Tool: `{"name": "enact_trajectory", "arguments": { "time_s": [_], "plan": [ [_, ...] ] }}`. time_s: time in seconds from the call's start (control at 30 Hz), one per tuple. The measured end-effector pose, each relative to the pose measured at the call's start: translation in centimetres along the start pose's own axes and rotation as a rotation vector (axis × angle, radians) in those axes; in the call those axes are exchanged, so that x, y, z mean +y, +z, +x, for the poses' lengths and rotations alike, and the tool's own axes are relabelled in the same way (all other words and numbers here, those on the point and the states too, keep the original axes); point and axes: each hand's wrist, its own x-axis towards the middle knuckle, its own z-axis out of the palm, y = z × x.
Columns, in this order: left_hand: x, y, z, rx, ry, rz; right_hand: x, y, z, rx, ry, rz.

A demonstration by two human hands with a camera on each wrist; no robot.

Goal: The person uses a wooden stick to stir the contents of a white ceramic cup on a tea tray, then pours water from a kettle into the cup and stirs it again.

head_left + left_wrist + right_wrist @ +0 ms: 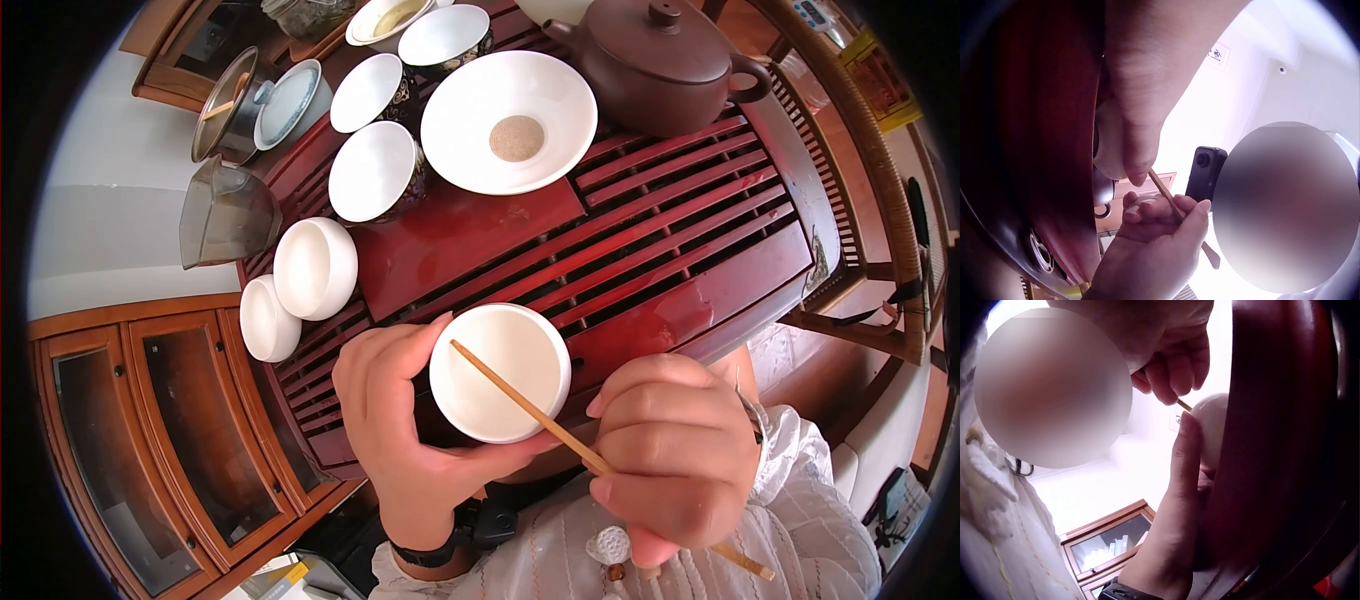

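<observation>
My left hand [405,430] grips a small white cup [480,400] by its side, thumb and fingers spread around the wall. The cup's open mouth faces up toward the head camera, and its inside looks white and bare. In my right hand [675,450] is a thin wooden stick [520,399], with the fingers curled round it. Its narrow tip lies over the cup's mouth, and the shaft crosses the near rim. The stick's other end [1211,257], flatter and wider, sticks out behind the right hand in the left wrist view.
A slatted red tea tray [660,250] lies beyond the hands. On it are a white bowl [460,125] with grainy tan contents, a brown teapot [655,75] and several white-lined cups [370,170]. Two small white cups [315,268] stand left, near a clear pitcher [225,215].
</observation>
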Motion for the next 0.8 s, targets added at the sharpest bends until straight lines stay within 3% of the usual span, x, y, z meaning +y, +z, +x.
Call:
{"name": "enact_trajectory", "arguments": {
  "time_s": [0.8],
  "plan": [
    [-0.18,-0.05,-0.08,-0.019,0.014,0.002,-0.21,-0.22,0.26,-0.002,-0.034,0.036]
  ]
}}
